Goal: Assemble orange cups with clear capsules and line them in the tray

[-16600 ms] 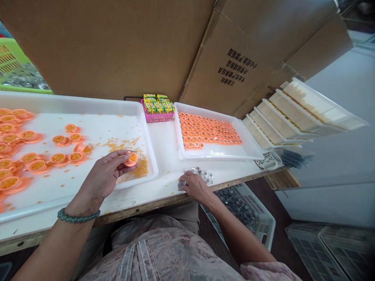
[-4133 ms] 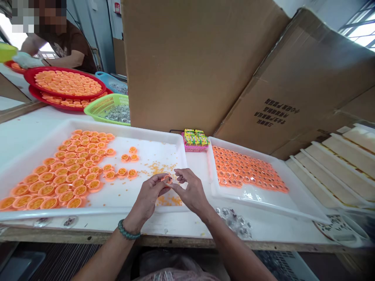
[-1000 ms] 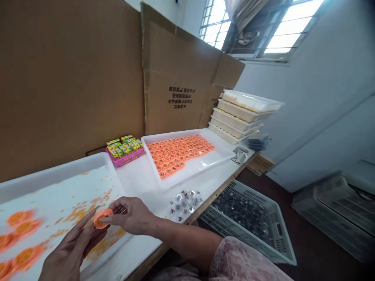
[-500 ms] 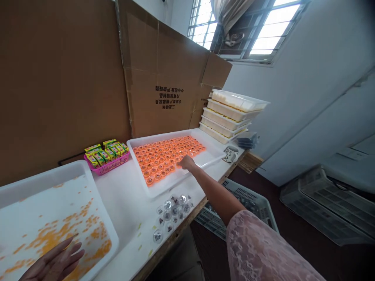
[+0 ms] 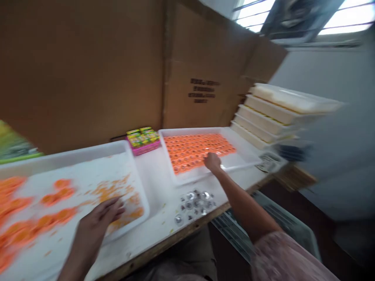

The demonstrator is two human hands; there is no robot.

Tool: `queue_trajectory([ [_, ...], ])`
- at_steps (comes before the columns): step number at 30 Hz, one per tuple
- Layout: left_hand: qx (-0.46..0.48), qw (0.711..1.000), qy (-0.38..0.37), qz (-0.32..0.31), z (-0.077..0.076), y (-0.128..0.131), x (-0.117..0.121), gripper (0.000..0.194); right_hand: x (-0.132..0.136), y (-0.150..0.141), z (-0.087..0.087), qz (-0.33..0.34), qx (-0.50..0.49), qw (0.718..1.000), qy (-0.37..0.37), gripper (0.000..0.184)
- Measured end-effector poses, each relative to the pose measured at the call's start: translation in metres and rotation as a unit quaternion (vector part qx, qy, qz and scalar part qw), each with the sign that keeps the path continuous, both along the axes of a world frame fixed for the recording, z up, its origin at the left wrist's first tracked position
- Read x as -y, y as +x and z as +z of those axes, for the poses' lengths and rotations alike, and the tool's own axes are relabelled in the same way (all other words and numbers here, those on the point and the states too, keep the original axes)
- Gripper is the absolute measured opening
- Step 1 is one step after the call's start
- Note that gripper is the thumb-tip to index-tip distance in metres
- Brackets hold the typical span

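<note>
My right hand [image 5: 212, 161] reaches into the right-hand white tray [image 5: 187, 180]. Its fingers are closed at the front edge of the tight rows of orange cups [image 5: 190, 150] with clear, dark-printed tops, seemingly on one orange cup, though my knuckles hide most of it. My left hand [image 5: 102, 214] hovers over the left white tray [image 5: 117, 150], fingers loosely bent and apart, with nothing visible in them. Beneath it lie scattered small orange-yellow bits [image 5: 109, 191]. Left of it stand orange cups [image 5: 43, 222] with orange-yellow filling, smeared by motion. Clear round capsules [image 5: 195, 203] with dark prints lie near the table's front edge.
A pink basket [image 5: 145, 148] of small yellow-green boxes stands between the trays. Behind rises a cardboard wall [image 5: 96, 70]. Stacked white trays [image 5: 263, 121], a mug [image 5: 271, 162] and a floor crate [image 5: 281, 218] are at right. A green basket [image 5: 17, 144] shows at far left.
The orange cup held between both hands a second ago went with my right hand to the right tray. My left hand stays over the left tray. The view has swung left since half a second ago.
</note>
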State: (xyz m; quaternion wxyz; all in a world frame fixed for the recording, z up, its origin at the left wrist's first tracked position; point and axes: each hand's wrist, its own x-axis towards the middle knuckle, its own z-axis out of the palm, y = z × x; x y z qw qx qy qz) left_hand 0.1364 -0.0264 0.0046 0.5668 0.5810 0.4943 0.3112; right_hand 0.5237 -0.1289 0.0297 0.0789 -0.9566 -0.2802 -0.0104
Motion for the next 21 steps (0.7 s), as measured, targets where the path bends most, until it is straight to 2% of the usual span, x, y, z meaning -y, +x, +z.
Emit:
queue_trajectory([
  [3, 0.080, 0.997, -0.014, 0.008, 0.012, 0.005, 0.007, 0.038, -0.030, -0.041, -0.005, 0.125, 0.007, 0.988, 0.086, 0.029],
  [6, 0.166, 0.985, 0.017, 0.050, 0.010, 0.002, 0.008, 0.026, -0.072, -0.114, -0.013, 0.287, -0.035, 0.945, 0.151, 0.024],
  [7, 0.191, 0.979, 0.025, 0.060, 0.010, -0.001, 0.010, 0.023, -0.085, -0.144, -0.015, 0.346, -0.057, 0.921, 0.168, 0.021],
  [9, 0.227, 0.970, 0.039, 0.078, 0.010, -0.012, 0.013, 0.021, -0.109, -0.205, -0.018, 0.506, -0.140, 0.822, 0.220, 0.016],
  [10, 0.237, 0.966, 0.047, 0.091, 0.012, -0.019, 0.014, 0.020, -0.120, -0.233, -0.019, 0.560, -0.164, 0.781, 0.221, 0.015],
  [12, 0.241, 0.958, 0.063, 0.140, 0.014, -0.038, 0.012, 0.018, -0.144, -0.278, -0.022, 0.612, -0.186, 0.744, 0.193, 0.015],
  [15, 0.239, 0.937, 0.077, 0.243, 0.017, -0.071, 0.000, 0.015, -0.175, -0.319, -0.029, 0.644, -0.177, 0.735, 0.116, 0.029],
  [18, 0.244, 0.913, 0.080, 0.316, 0.015, -0.098, -0.014, 0.014, -0.196, -0.339, -0.040, 0.687, -0.139, 0.712, 0.041, 0.044],
  [21, 0.254, 0.901, 0.071, 0.345, 0.011, -0.111, -0.025, 0.017, -0.205, -0.345, -0.050, 0.705, -0.121, 0.699, 0.001, 0.036],
])
